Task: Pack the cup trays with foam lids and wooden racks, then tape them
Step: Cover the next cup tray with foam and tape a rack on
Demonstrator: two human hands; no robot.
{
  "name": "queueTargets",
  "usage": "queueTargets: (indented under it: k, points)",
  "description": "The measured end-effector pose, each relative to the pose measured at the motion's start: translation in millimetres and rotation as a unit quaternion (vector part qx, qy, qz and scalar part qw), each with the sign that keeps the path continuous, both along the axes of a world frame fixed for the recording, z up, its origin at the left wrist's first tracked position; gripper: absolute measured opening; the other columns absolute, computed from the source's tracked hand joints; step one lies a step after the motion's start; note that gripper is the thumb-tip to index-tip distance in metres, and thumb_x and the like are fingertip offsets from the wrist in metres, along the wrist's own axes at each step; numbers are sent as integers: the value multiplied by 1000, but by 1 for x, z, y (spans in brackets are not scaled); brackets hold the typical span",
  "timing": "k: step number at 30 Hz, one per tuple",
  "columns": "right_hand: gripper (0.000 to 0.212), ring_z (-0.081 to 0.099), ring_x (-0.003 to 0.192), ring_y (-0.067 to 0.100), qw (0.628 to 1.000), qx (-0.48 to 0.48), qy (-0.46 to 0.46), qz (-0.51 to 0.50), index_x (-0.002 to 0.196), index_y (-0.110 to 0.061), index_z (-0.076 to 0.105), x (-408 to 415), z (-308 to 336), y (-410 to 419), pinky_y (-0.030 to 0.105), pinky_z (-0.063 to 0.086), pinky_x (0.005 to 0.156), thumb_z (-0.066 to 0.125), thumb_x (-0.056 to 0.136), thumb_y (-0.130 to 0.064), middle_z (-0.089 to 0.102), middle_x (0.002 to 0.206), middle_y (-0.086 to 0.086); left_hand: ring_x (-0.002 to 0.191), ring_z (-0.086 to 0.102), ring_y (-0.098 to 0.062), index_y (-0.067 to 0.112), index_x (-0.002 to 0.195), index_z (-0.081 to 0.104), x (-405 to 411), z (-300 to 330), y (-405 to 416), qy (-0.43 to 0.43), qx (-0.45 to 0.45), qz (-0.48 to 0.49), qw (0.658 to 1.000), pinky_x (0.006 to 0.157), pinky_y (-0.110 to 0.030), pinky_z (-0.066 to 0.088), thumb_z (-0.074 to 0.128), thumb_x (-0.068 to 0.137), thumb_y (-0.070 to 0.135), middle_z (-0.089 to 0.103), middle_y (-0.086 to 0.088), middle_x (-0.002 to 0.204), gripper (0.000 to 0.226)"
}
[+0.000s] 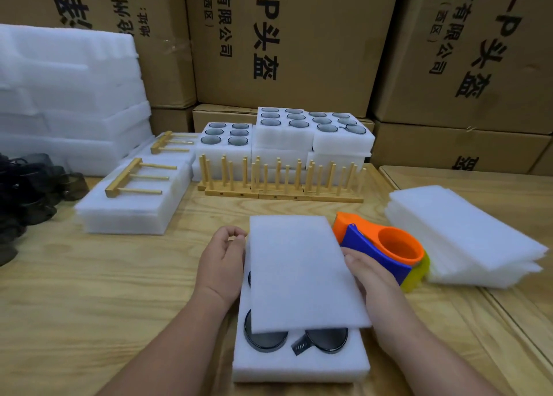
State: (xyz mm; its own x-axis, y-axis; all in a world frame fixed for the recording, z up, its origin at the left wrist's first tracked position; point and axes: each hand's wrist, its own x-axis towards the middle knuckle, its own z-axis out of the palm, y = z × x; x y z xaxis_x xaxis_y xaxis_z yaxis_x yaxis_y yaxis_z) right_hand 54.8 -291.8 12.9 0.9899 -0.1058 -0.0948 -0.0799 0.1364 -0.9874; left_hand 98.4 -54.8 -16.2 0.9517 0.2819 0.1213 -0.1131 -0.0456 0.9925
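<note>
Left hand (223, 264) curling loosely beside the left edge of the foam lid (302, 273), fingers (236, 234) bent inward with tips near the thumb, holding nothing clearly visible. Right hand (369, 279) gripping the lid's right edge, fingers tucked beneath the sheet, thumb lying on top. Lid lying over the cup tray (299, 365) near the tabletop (104, 291) front edge, long axis running away from the viewer, tilting slightly right of the tray's axis and leaving two dark cups (266, 340) showing at the near end. Tape dispenser (380, 246), orange and blue, sitting just right of the lid. Wooden racks (281, 183) standing upright beyond. Cardboard cartons (299, 36) behind bearing printed Chinese characters, including "有限公司" and "头盔".
</note>
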Motion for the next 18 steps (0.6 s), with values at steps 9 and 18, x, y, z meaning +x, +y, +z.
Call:
queueTargets:
  k: [9, 18]
  points:
    - [32, 68, 116, 29, 993, 114, -24, 14, 115, -12, 76, 25, -15, 7, 46, 50, 101, 56, 97, -29, 73, 120, 15, 52, 42, -15, 39, 92, 65, 9, -6, 7, -1, -42, 10, 999, 58, -37, 37, 49, 79, 29, 49, 6, 55, 23]
    - [37, 66, 111, 33, 985, 172, -19, -16, 106, 7, 66, 29, -19, 7, 49, 48, 102, 46, 104, -23, 71, 119, 24, 52, 47, -10, 23, 100, 64, 3, 3, 1, -7, -59, -8, 998, 48, -26, 40, 53, 92, 12, 57, 7, 60, 18]
